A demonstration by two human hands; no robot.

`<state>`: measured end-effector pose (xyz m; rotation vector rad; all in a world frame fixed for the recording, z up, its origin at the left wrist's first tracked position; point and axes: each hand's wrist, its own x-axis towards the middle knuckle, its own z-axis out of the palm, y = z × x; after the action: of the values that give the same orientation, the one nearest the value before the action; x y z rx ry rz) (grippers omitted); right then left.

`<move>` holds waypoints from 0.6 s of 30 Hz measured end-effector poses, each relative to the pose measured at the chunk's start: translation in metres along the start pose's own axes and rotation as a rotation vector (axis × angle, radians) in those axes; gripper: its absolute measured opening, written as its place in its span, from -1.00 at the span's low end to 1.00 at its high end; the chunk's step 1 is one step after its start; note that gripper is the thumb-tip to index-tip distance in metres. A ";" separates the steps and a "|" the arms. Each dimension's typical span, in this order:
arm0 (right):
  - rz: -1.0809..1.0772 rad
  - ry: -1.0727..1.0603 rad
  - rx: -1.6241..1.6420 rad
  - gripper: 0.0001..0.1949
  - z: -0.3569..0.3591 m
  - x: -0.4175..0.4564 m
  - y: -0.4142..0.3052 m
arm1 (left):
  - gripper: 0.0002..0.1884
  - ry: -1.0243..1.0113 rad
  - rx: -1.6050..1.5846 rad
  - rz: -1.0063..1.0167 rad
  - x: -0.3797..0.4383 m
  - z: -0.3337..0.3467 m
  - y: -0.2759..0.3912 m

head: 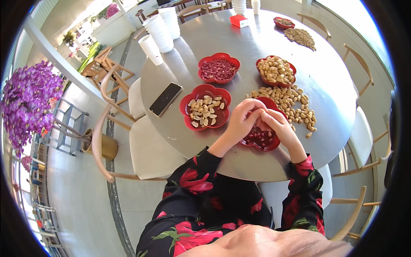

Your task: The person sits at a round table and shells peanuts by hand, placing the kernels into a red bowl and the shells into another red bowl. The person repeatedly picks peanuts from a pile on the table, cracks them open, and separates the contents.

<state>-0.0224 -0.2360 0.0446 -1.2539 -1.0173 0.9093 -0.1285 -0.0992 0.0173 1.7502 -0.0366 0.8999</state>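
Observation:
My left hand point(245, 117) and my right hand point(275, 123) meet with fingertips pinched together above a red flower-shaped bowl point(267, 148). Whatever may be between the fingers is hidden. Loose reddish peanut kernels point(261, 136) lie in that bowl, partly covered by my hands. Just beyond my right hand spreads a pile of unshelled peanuts point(297, 102) on the metal table. To the left of my left hand, another red bowl point(189, 122) holds broken peanut shells point(205, 110).
Farther back stand a red bowl of reddish kernels point(219, 69) and one heaped with unshelled peanuts point(276, 70). A phone point(166, 99) lies at left, near stacked white cups point(151, 49). A red box point(239, 21) and a brownish pile point(301, 38) are at the back. Chairs point(154, 149) surround the round table point(253, 165).

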 end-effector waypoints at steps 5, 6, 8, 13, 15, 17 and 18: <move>-0.011 0.043 -0.076 -0.65 -0.002 0.002 0.002 | -0.91 -0.004 -0.007 -0.025 0.001 0.000 0.007; -0.020 0.065 -0.100 -0.65 0.000 0.001 0.000 | -0.90 0.007 -0.011 -0.024 0.002 0.001 0.009; -0.065 0.127 -0.169 -0.66 0.003 0.000 -0.001 | -0.89 0.023 0.073 -0.005 0.001 0.000 0.009; -0.271 0.205 -0.316 -0.72 0.001 0.005 0.012 | -0.86 -0.031 0.059 -0.031 0.001 0.000 0.007; -0.305 0.256 -0.377 -0.75 0.002 0.005 0.011 | -0.86 -0.018 0.083 -0.019 0.001 0.002 0.006; -0.290 0.264 -0.362 -0.85 -0.001 0.005 0.013 | -0.86 -0.020 0.097 -0.040 0.001 0.001 0.003; -0.293 0.286 -0.379 -0.85 0.002 0.006 0.013 | -0.90 0.040 0.082 -0.039 0.002 0.003 0.013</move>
<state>-0.0225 -0.2287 0.0320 -1.4509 -1.1355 0.3065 -0.1309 -0.1060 0.0286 1.8016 0.0616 0.9187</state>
